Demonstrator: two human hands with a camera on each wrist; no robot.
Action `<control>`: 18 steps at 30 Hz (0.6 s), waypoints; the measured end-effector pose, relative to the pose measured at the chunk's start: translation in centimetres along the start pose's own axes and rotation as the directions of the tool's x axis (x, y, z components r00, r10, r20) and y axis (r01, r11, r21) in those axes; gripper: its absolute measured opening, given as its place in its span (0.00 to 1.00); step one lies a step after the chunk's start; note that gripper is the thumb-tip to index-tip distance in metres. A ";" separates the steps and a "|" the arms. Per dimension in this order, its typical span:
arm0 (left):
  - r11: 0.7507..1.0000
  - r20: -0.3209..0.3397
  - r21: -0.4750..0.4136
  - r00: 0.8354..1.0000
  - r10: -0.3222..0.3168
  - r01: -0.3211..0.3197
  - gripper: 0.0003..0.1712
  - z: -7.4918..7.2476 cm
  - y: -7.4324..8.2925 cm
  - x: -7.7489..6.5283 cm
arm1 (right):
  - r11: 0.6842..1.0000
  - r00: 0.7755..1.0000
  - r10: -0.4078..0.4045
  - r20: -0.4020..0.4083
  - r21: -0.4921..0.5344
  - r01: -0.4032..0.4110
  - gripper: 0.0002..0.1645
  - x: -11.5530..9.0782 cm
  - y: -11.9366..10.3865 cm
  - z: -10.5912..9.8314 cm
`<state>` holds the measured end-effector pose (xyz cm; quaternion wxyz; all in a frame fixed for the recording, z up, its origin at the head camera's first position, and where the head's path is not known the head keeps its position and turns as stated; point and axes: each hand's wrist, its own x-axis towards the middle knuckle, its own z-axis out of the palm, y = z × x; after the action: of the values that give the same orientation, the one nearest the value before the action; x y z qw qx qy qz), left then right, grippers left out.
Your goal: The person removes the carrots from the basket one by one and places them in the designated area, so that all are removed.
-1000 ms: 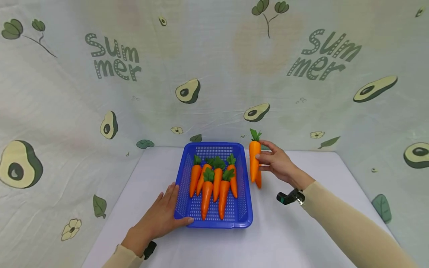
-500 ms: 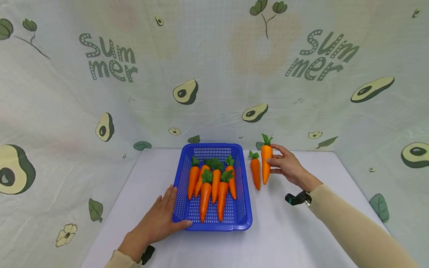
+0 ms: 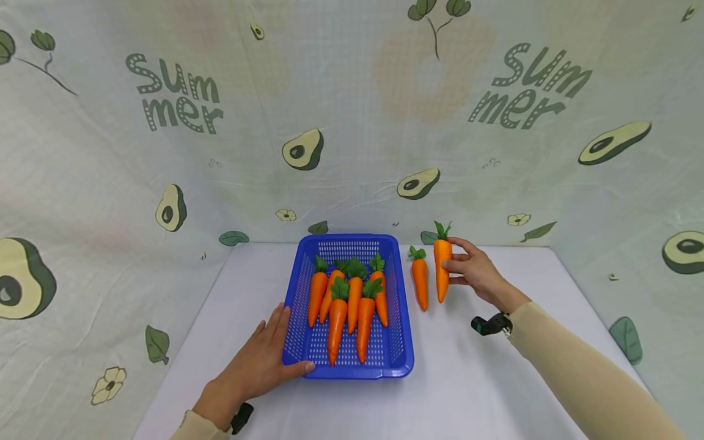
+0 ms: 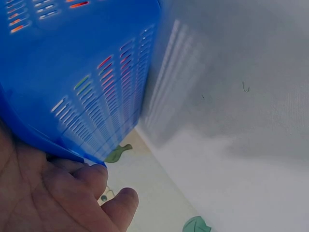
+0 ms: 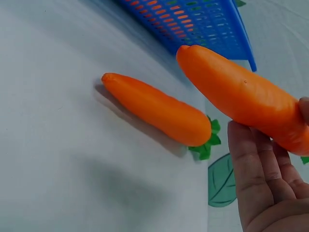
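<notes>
My right hand (image 3: 477, 270) pinches an orange carrot (image 3: 442, 269) with green leaves between thumb and fingers, above the table right of the basket. In the right wrist view this carrot (image 5: 241, 89) appears clear of the surface. Another carrot (image 3: 420, 282) lies on the table between the held one and the blue plastic basket (image 3: 405, 342). Several carrots (image 3: 338, 327) rest in the basket, leaves toward the far side. My left hand (image 3: 261, 351) rests against the basket's near-left corner with straight fingers, its thumb on the front rim. The left wrist view shows the basket's slotted wall (image 4: 101, 92) beside the fingers.
The white table (image 3: 467, 379) ends at a hanging cloth (image 3: 352, 91) printed with avocados, leaves and lettering. Cloth also rises along the left and right sides.
The right hand has moved right with its carrot, away from the carrot lying beside the basket, which now shows fully. The left hand has kept its place on the basket.
</notes>
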<state>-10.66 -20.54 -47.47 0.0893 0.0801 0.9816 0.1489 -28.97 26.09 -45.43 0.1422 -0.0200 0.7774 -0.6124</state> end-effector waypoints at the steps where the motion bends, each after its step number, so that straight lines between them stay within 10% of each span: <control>1: 1.000 -0.001 0.000 1.000 0.004 -0.004 0.78 0.0 0.0 0.0 | 1.000 1.000 0.001 -0.003 -0.002 -0.001 0.49 0.1 0.1 -0.1; 18: 1.000 -0.005 -0.008 1.000 0.010 -0.010 0.77 0.1 0.0 0.2 | 0.991 0.993 0.103 -0.053 -0.076 -0.107 0.47 1.8 1.9 -0.4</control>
<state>-10.88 -20.47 -47.57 0.0864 0.0842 0.9808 0.1535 -30.53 26.54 -47.55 0.1543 0.0306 0.8041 -0.5732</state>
